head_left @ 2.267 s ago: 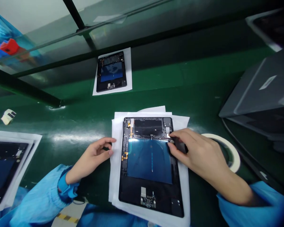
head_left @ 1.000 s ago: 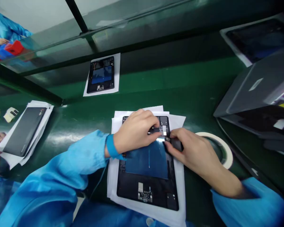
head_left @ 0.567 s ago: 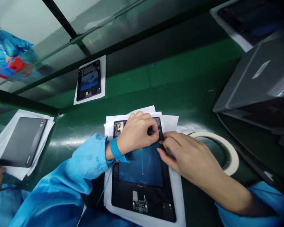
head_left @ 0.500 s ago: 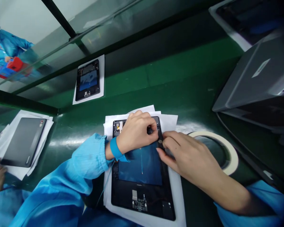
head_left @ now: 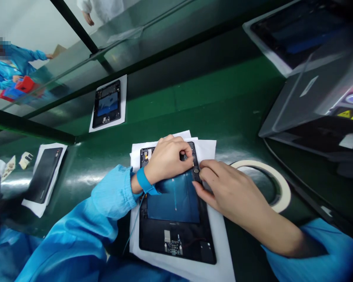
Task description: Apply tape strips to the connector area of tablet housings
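The single view looks from the person's head, facing forward and steeply down at the glossy dark-green table (head_left: 220, 103). It sits close above the bare left hand (head_left: 168, 158) and bare right hand (head_left: 228, 186), with the flat black tablet (head_left: 154, 231) low in its middle. The far side slants upward rightward; a blue-clothed person (head_left: 19, 58) shows distantly, upper left.

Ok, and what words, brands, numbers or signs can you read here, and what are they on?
No words, brands or numbers are readable.
Yellow triangle on the grey machine: looks like a warning sign; inner symbol too small.
White label on the machine's side: too blurred.
Faint marking on the closed tablet: too small.
Black marks on the pale scrap: blurred.
Open tablet in front: any print too small.
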`<state>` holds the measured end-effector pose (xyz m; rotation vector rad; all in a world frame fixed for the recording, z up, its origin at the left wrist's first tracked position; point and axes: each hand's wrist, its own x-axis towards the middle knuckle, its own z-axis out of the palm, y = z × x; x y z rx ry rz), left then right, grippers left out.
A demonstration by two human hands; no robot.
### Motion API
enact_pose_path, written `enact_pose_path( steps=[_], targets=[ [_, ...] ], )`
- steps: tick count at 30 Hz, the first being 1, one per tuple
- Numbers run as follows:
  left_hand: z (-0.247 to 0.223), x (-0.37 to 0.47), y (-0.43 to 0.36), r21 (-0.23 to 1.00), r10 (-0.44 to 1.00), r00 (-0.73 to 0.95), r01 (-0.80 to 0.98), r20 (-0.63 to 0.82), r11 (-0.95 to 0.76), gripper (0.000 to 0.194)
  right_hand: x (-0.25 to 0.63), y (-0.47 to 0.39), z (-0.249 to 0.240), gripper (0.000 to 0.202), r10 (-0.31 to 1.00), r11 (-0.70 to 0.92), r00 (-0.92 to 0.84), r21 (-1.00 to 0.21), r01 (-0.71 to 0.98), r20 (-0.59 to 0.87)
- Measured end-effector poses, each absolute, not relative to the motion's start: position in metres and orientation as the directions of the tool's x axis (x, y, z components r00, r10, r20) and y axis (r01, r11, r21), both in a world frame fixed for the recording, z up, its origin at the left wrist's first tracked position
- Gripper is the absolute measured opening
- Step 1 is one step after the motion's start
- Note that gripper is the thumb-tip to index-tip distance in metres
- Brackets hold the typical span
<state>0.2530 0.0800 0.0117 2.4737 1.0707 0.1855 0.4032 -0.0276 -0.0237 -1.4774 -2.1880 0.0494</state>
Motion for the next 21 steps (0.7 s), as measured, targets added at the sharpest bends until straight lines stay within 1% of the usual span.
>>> enact_pose_path(
  steps=[6,7,9,10,11,12,13,14,15,16,17,18,19,21],
  targets=[
    [0.008,0.257,0.081,0.418,0.739,0.673,0.680,-0.029,-0.603,0.007,0.404,-0.028,-0.024,0.012,0.881,0.412,-0.292,-0.300,0.860,0.373],
    [0.010,0.254,0.080,0.447,0.727,0.686,0.660,-0.032,-0.604,0.007,0.404,-0.028,-0.024,0.012,0.880,0.413,-0.292,-0.300,0.860,0.375],
    [0.017,0.239,0.077,0.573,0.704,0.710,0.584,-0.018,-0.574,0.004,0.404,-0.028,-0.023,0.013,0.880,0.411,-0.289,-0.299,0.861,0.378],
    [0.023,0.227,0.073,0.651,0.718,0.696,0.549,-0.009,-0.524,0.005,0.404,-0.028,-0.023,0.013,0.880,0.410,-0.287,-0.298,0.862,0.379],
    [0.029,0.211,0.068,0.731,0.757,0.653,0.520,-0.007,-0.442,0.011,0.404,-0.028,-0.022,0.013,0.881,0.407,-0.285,-0.299,0.863,0.378],
    [0.036,0.194,0.061,0.784,0.823,0.567,0.527,-0.036,-0.329,0.018,0.404,-0.028,-0.022,0.013,0.882,0.406,-0.284,-0.299,0.864,0.376],
    [0.044,0.175,0.055,0.826,0.883,0.457,0.535,-0.107,-0.177,0.022,0.404,-0.028,-0.022,0.013,0.882,0.406,-0.284,-0.301,0.863,0.375],
    [0.051,0.156,0.048,0.850,0.918,0.338,0.526,-0.206,-0.003,0.024,0.404,-0.028,-0.022,0.014,0.880,0.409,-0.285,-0.302,0.861,0.379],
    [0.057,0.138,0.041,0.840,0.914,0.239,0.517,-0.328,0.166,0.028,0.404,-0.028,-0.022,0.014,0.877,0.413,-0.286,-0.302,0.859,0.387],
    [0.061,0.121,0.034,0.810,0.884,0.169,0.501,-0.436,0.304,0.031,0.404,-0.028,-0.023,0.015,0.873,0.417,-0.285,-0.301,0.858,0.396],
    [0.064,0.108,0.028,0.778,0.857,0.119,0.496,-0.501,0.386,0.035,0.405,-0.028,-0.024,0.016,0.869,0.421,-0.286,-0.297,0.857,0.404],
    [0.066,0.097,0.023,0.747,0.841,0.088,0.514,-0.534,0.421,0.038,0.405,-0.029,-0.024,0.017,0.866,0.423,-0.288,-0.292,0.858,0.410],
    [0.066,0.089,0.020,0.726,0.837,0.074,0.542,-0.542,0.422,0.041,0.405,-0.030,-0.025,0.018,0.865,0.424,-0.290,-0.285,0.860,0.410],
    [0.062,0.081,0.021,0.706,0.835,0.119,0.605,-0.537,0.368,0.047,0.406,-0.032,-0.027,0.019,0.867,0.422,-0.298,-0.270,0.865,0.400]
  ],
)
